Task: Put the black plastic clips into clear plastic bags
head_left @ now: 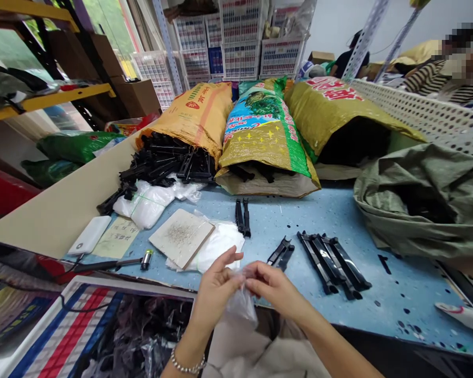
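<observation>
Between my two hands, at the table's front edge, is a small clear plastic bag [240, 307]. My left hand [220, 281] pinches its top edge with thumb and fingers. On the other side of the same edge, my right hand [266, 283] has its fingers closed. Just beyond my right hand lies a pair of black plastic parts [281, 253], partly hidden by it. Several long black plastic parts [333, 262] lie side by side to the right, and two more black parts [243, 218] lie farther back. A stack of clear bags [226, 242] sits under a square board [181, 237].
Behind stand an orange sack [197, 113] spilling black parts, a green-gold sack [268, 142] and an olive sack [339, 110]. A grey-green cloth bag [429, 194] is at right. A small hammer [145, 260] lies left, above a striped bin [74, 325]. People are at the back right.
</observation>
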`<act>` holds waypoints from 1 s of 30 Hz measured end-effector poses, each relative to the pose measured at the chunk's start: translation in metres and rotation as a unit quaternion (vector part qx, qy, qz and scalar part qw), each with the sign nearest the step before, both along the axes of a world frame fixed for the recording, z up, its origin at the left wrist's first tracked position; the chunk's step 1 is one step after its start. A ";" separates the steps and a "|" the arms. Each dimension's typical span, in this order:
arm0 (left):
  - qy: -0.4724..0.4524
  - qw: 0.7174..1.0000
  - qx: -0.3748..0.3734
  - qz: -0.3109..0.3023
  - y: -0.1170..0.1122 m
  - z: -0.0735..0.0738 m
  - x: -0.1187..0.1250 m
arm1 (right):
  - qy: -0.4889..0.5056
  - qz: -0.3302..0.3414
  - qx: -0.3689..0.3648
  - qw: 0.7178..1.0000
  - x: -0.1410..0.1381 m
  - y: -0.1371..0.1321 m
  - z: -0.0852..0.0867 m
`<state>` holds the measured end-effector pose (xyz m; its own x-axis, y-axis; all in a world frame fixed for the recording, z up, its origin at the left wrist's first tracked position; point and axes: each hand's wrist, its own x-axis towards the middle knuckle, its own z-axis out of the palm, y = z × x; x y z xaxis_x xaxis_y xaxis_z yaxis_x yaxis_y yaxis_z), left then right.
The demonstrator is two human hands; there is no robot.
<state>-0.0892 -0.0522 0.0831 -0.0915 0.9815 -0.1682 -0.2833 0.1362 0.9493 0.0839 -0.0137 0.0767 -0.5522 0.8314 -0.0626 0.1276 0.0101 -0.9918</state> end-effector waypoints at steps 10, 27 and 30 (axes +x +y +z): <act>0.122 0.992 -0.025 0.027 0.002 0.001 0.007 | 0.072 -0.166 -0.047 0.982 0.000 0.003 -0.009; 0.316 0.943 0.070 0.078 0.009 -0.001 -0.023 | -0.421 -0.157 0.160 0.879 0.045 0.041 -0.004; 0.395 0.895 0.145 0.150 0.015 0.009 -0.025 | -0.544 -0.091 0.199 0.810 0.042 0.030 -0.010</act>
<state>-0.1143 -0.0375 0.0921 -0.3365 0.8848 0.3224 0.5095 -0.1169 0.8525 0.1262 0.0165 0.0668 -0.2155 0.9668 -0.1375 0.9594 0.1834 -0.2143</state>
